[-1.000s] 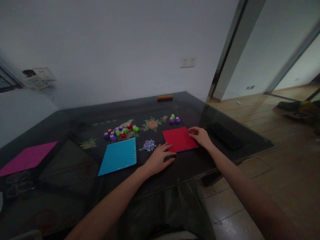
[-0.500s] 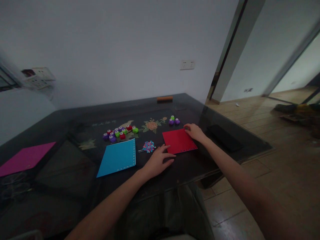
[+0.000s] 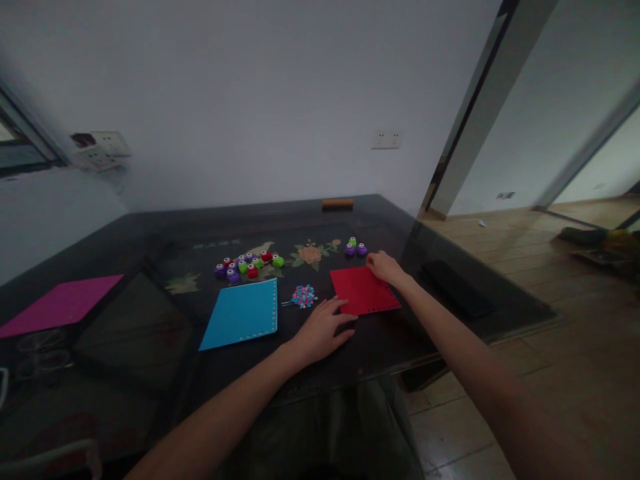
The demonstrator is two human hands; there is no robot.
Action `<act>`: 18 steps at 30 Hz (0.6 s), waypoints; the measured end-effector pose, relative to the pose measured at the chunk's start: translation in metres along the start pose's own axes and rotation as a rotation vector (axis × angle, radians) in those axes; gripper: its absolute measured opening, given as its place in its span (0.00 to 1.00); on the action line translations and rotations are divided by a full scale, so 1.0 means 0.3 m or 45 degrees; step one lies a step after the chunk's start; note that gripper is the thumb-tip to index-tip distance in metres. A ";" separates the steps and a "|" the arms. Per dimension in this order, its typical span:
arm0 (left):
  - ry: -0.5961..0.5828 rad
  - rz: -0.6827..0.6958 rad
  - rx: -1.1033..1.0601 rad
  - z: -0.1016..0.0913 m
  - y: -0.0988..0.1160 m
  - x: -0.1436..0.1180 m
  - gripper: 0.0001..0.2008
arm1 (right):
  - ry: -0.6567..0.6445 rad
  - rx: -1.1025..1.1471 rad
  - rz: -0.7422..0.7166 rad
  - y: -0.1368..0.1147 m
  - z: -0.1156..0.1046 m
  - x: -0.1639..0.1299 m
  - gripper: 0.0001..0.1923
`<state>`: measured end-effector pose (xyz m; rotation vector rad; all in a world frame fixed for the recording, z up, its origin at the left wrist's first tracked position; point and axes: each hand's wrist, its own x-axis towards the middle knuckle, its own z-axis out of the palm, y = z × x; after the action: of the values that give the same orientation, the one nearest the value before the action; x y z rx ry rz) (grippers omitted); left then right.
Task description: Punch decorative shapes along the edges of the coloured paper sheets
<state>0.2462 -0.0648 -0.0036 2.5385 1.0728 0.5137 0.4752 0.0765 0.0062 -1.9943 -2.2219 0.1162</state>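
Observation:
A red sheet point(image 3: 360, 293) with holes along its edges lies flat on the dark table. My left hand point(image 3: 327, 328) rests palm down with its fingers spread, fingertips at the sheet's near left edge. At the sheet's far right corner, my right hand point(image 3: 385, 268) has its fingers curled together over the red surface; whatever they hold, if anything, is hidden. To the left sits a pile of small pink, blue and white pieces point(image 3: 303, 296), with thin metal pins beside it. Farther left lies a blue sheet point(image 3: 243, 315) with punched edges.
Behind the blue sheet are several purple, green and red eyed balls point(image 3: 247, 264); 3 more eyed balls point(image 3: 355, 248) stand behind the red sheet. A magenta sheet point(image 3: 65, 304) lies far left, a brown roll point(image 3: 338, 203) at the back, and a black flat object point(image 3: 456, 288) on the right.
The view has turned slightly left, so everything sits a little farther right. My right hand's fingers look more tightly curled at the red sheet's corner. My left hand stays beside the sheet.

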 end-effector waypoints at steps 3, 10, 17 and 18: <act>-0.011 -0.003 0.008 -0.001 0.005 -0.005 0.17 | -0.006 -0.004 -0.013 -0.012 -0.001 0.005 0.13; -0.004 -0.013 0.046 0.020 0.000 -0.006 0.18 | -0.034 -0.005 -0.018 -0.022 -0.008 0.012 0.13; 0.017 -0.011 0.046 0.026 -0.002 -0.008 0.18 | -0.022 0.006 0.013 -0.018 -0.002 0.016 0.13; 0.015 -0.011 0.043 0.024 -0.002 -0.008 0.18 | -0.018 0.009 0.015 -0.018 -0.002 0.015 0.12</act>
<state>0.2477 -0.0675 -0.0106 2.5619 1.1057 0.5130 0.4695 0.0805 0.0079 -2.0097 -2.2149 0.1398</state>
